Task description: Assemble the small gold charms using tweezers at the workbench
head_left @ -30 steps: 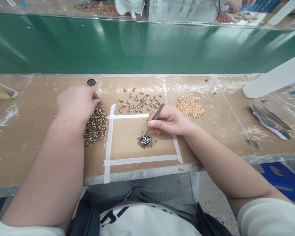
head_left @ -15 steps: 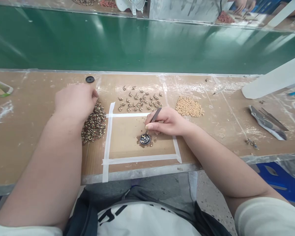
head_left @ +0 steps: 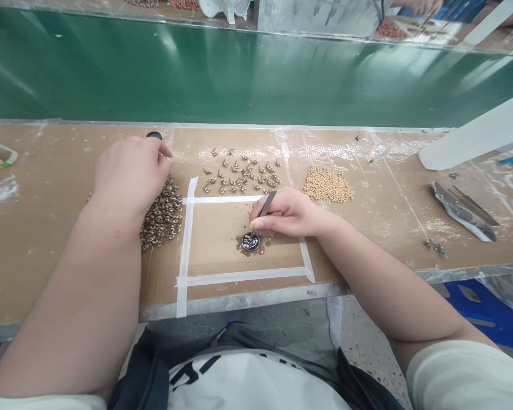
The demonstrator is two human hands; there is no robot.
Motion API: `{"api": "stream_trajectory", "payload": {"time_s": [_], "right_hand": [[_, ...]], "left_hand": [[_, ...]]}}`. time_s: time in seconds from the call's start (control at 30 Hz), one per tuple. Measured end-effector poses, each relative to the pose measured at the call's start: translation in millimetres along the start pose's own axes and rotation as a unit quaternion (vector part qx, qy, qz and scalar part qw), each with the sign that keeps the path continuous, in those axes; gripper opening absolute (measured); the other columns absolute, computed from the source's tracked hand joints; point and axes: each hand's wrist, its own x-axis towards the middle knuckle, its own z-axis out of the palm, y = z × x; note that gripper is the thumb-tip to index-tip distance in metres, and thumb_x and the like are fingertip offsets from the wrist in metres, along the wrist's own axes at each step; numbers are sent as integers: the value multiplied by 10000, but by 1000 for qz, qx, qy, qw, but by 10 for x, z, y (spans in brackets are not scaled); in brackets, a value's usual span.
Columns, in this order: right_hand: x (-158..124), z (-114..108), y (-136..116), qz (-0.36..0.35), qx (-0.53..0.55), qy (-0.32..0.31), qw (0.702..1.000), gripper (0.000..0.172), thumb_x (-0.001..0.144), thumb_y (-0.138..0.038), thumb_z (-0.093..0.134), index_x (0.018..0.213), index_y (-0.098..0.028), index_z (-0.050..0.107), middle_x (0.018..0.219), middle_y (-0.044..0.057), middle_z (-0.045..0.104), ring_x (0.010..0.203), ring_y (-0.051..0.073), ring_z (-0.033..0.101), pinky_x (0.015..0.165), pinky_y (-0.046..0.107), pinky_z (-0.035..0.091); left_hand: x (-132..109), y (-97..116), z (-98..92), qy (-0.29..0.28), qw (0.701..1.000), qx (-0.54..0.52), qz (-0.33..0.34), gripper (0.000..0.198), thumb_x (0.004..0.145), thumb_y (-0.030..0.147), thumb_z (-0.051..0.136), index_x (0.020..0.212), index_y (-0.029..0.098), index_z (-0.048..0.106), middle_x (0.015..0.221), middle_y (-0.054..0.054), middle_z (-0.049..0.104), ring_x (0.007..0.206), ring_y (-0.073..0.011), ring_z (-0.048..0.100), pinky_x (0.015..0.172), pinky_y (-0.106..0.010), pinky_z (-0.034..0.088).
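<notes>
Now, right hand (head_left: 288,213): fingers curled closed in a pencil grip around slim dark tweezers (head_left: 268,203), the points angled down and to the left, right at the disc; whether they touch it is too small to tell.

Round black disc (head_left: 250,242): flat on the board inside the white tape square (head_left: 186,245), right of the square's middle, on a brown stain (head_left: 241,245), with small light marks on its face.

Left hand (head_left: 130,173): half-curled, fingertips reaching far toward a small black ring (head_left: 154,135); nothing shows in its grip, though I cannot tell whether it has hold of anything.

Left of the square: a heap of red-and-gold patterned pieces (head_left: 162,213) lies just under the left hand.

Far of the square: small brass-coloured parts (head_left: 239,173) lie scattered, with a mound of tan beads (head_left: 327,185) to their right.

Right end of the bench: a crumpled foil packet (head_left: 462,212) and a few metal bits (head_left: 436,247).
</notes>
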Motion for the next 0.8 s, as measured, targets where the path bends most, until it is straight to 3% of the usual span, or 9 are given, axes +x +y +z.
{"api": "stream_trajectory", "payload": {"time_s": [0.07,0.17,0.3,0.53,0.7,0.8], "right_hand": [[-1,4,-1,0,4,1,1000,356,1067,-409,742,809,-165,725,740,8,725,687,110,682,669,210,527],[5,16,-6,-3,9,6,1000,359,1061,-401,752,789,-169,720,740,8,727,687,110,681,673,214,524],[15,31,-10,-7,21,29,999,398,1058,-431,753,759,-172,706,732,15,728,693,119,680,683,227,530],[16,35,-6,-9,15,31,999,424,1060,-500,734,793,-171,721,733,22,734,696,128,685,684,237,532],[22,40,-2,0,14,20,1000,463,1059,-511,732,750,-169,692,744,29,736,693,122,677,674,232,531],[13,51,1,0,31,25,999,394,1041,-466,770,789,-165,723,735,20,733,674,115,681,645,224,536]], "left_hand": [[-25,14,5,17,995,-94,29,424,971,277,490,1242,205,808,1021,-126,743,913,-304,657,859,-423,495],[-64,85,44,-5,972,-234,18,316,913,304,593,1108,270,840,652,-26,540,621,-218,487,709,-385,403],[-103,239,132,-50,925,-377,6,175,835,282,697,968,272,810,583,2,447,548,-174,399,626,-360,354],[-93,384,295,-156,733,-662,26,73,737,134,695,755,197,727,674,-13,472,577,-121,409,499,-256,285],[-109,456,329,-190,637,-747,-11,131,696,76,730,786,171,723,777,-13,579,591,-86,469,465,-213,348],[-123,482,335,-203,591,-780,-45,158,691,53,718,791,174,700,772,0,609,598,-76,510,481,-188,406]]}}
